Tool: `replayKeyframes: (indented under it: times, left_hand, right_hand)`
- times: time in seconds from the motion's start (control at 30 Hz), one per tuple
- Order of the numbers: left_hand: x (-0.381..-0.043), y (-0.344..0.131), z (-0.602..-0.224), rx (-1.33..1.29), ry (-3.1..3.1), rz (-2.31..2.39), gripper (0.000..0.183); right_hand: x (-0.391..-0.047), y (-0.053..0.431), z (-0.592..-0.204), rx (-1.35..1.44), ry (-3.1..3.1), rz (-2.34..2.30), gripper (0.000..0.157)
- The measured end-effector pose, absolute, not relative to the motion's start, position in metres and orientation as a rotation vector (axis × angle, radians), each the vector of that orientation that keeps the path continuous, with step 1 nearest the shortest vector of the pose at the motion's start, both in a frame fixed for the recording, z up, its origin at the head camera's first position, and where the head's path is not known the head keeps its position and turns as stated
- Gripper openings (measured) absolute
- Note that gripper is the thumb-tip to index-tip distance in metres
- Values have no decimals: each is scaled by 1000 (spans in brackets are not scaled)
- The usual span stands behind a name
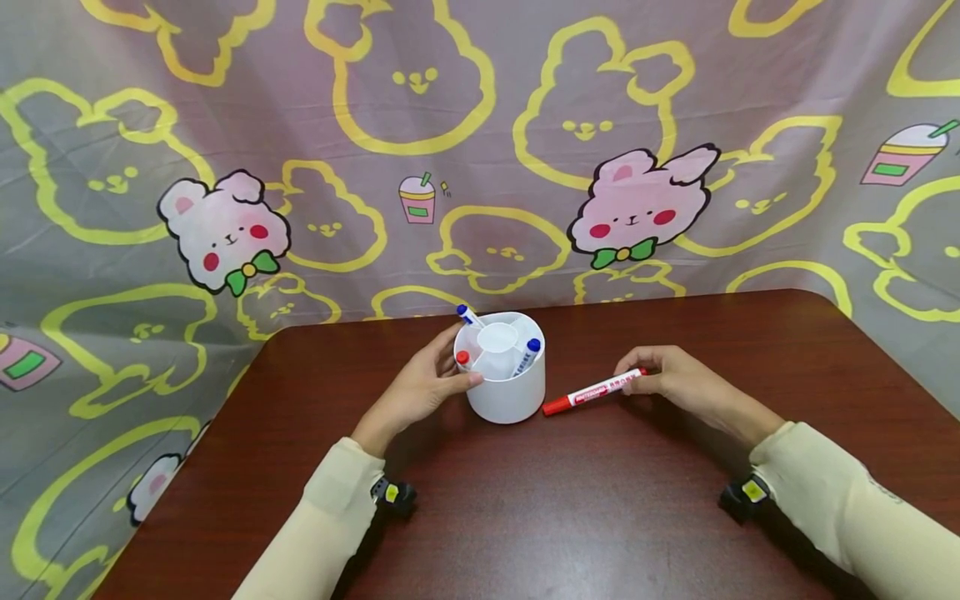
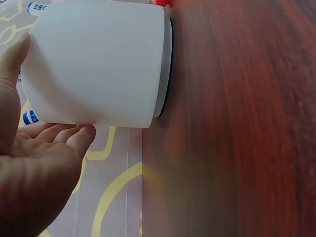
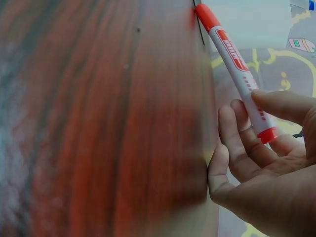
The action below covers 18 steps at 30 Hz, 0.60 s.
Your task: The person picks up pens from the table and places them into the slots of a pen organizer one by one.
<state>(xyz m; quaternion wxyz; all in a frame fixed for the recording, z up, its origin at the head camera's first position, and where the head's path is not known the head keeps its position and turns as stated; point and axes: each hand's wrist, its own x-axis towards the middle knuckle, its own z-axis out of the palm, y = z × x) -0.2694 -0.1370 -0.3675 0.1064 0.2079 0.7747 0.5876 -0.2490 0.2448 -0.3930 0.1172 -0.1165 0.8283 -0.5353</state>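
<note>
A round white pen holder (image 1: pixel 506 402) with divided compartments stands upright on the table. My left hand (image 1: pixel 420 390) holds its left side, thumb near the front rim and the other fingers around the back. Inside are two blue-capped markers, one leaning at the back left (image 1: pixel 469 316) and one at the right (image 1: pixel 528 357), plus a red-tipped marker (image 1: pixel 462 359) at the left. Right of the holder, my right hand (image 1: pixel 675 382) pinches a red and white whiteboard marker (image 3: pixel 232 54) near one end. The marker slants down leftward, its red cap close to the holder's base.
The dark reddish-brown wooden table (image 1: pixel 480 517) has rounded far corners. Behind it hangs a curtain (image 1: pixel 480 183) printed with yellow outlines and pink cartoon animals. Small black devices are strapped at the left wrist (image 1: pixel 396 495) and right wrist (image 1: pixel 742 495).
</note>
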Motion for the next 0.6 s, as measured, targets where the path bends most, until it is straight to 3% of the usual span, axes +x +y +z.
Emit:
replayKeyframes:
  times: [0.6]
  left_hand:
    - [-266, -133, -366, 623, 2277, 1737, 91]
  right_hand:
    - [-246, 243, -389, -302, 2174, -1884, 34]
